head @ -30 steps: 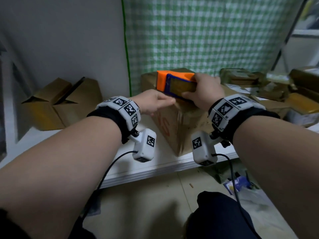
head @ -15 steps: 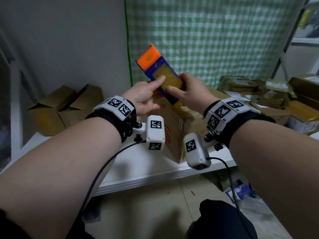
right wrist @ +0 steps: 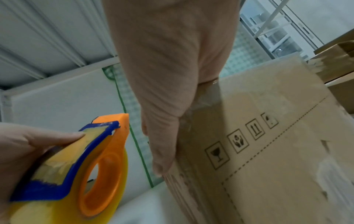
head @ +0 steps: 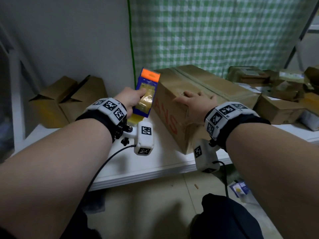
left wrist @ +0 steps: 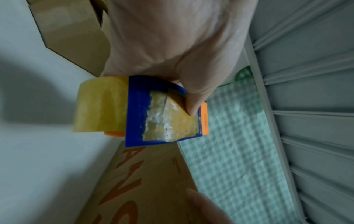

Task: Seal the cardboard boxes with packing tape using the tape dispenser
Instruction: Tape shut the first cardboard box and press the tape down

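My left hand (head: 133,99) grips the blue and orange tape dispenser (head: 146,94) with its yellowish tape roll (left wrist: 99,106), holding it upright in the air just left of the big cardboard box (head: 207,94). The thumb (left wrist: 193,104) presses on the dispenser's blue top. The box carries red letters on its side and a tape strip (head: 195,78) along its top seam. My right hand (head: 195,100) lies flat with spread fingers on the box's near top corner. In the right wrist view the right hand (right wrist: 164,106) rests against the box (right wrist: 268,136), with the dispenser (right wrist: 91,159) at lower left.
The box stands on a white shelf (head: 138,169) with its front edge near me. Open empty cardboard boxes (head: 67,100) sit at back left against the wall. Several taped parcels (head: 276,87) pile up at right. A green checked sheet (head: 207,31) hangs behind.
The dispenser went from both hands above the box into my left hand alone, now lowered to the box's left. My right hand let go and settled flat on the box top.
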`<state>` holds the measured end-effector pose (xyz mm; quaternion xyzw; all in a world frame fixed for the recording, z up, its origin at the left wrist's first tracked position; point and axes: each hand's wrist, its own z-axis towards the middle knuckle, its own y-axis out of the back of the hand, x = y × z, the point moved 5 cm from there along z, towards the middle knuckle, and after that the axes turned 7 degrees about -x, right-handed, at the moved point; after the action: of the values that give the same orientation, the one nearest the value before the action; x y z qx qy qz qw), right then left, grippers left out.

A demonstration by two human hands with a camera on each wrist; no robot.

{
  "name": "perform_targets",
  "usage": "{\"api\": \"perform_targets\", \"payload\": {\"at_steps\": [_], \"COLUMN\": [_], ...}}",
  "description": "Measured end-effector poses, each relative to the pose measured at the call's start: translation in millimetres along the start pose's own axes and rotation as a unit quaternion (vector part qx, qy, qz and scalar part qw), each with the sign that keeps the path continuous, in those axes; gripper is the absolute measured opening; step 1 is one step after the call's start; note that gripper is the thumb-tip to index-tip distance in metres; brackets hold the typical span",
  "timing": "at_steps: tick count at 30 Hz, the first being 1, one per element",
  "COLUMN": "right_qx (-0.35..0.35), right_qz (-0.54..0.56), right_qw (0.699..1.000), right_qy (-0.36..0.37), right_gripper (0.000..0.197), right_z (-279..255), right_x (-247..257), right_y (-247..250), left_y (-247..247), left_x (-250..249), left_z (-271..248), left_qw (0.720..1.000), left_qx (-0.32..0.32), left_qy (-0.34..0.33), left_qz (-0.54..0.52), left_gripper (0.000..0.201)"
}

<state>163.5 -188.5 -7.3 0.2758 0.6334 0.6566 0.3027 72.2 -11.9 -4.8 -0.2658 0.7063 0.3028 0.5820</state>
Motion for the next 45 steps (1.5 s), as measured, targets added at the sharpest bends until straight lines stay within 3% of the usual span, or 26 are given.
{"api": "perform_targets", "payload": {"at_steps": [6, 13, 32, 33, 35, 37, 38, 40, 42, 45], "right_qx": [-0.004, -0.029, -0.028, -0.052, -0.167, -0.257, -0.245, -0.138, -0.035, 0.077], "right_qz": [0.007, 0.004, -0.01, -0.013, -0.01, 0.063, 0.14, 0.293, 0.377, 0.407], "right_qw": [0.999, 0.994, 0.995, 0.995, 0.984, 0.964, 0.96, 0.946, 0.925, 0.91], "right_qy": [-0.047, -0.106, -0.092, -0.09, -0.061, -0.012, 0.003, 0.013, 0.016, 0.036], "right_gripper": [0.074, 0.066, 0.065, 0.056, 0.033, 0.045, 0.053, 0.064, 0.068, 0.038], "right_z": [25, 45, 61, 60, 55, 48, 45, 48, 49, 46], "right_x": [-16, -51, -67, -65, -54, -33, -20, 4, 25, 48], "right_y": [-5, -10, -10, -9, -3, 3, 3, -3, -8, -16], "left_y": [-6, -18, -42, -42, -40, -38, -37, -35, -30, -18], "left_x": [13, 25, 29, 28, 27, 27, 26, 25, 24, 22], "left_z": [17, 30, 38, 37, 36, 33, 30, 25, 20, 16], "left_qw": [0.998, 0.997, 0.998, 0.999, 0.998, 0.996, 0.994, 0.993, 0.992, 0.99], "left_qx": [-0.019, -0.004, 0.023, 0.024, 0.031, 0.039, 0.042, 0.05, 0.063, 0.078], "left_qy": [-0.009, 0.007, 0.024, 0.028, 0.048, 0.071, 0.078, 0.084, 0.08, 0.079], "left_qz": [0.065, 0.077, 0.045, 0.033, -0.001, -0.041, -0.055, -0.067, -0.074, -0.084], "left_gripper": [0.024, 0.015, 0.02, 0.019, 0.022, 0.024, 0.024, 0.028, 0.032, 0.034]}}
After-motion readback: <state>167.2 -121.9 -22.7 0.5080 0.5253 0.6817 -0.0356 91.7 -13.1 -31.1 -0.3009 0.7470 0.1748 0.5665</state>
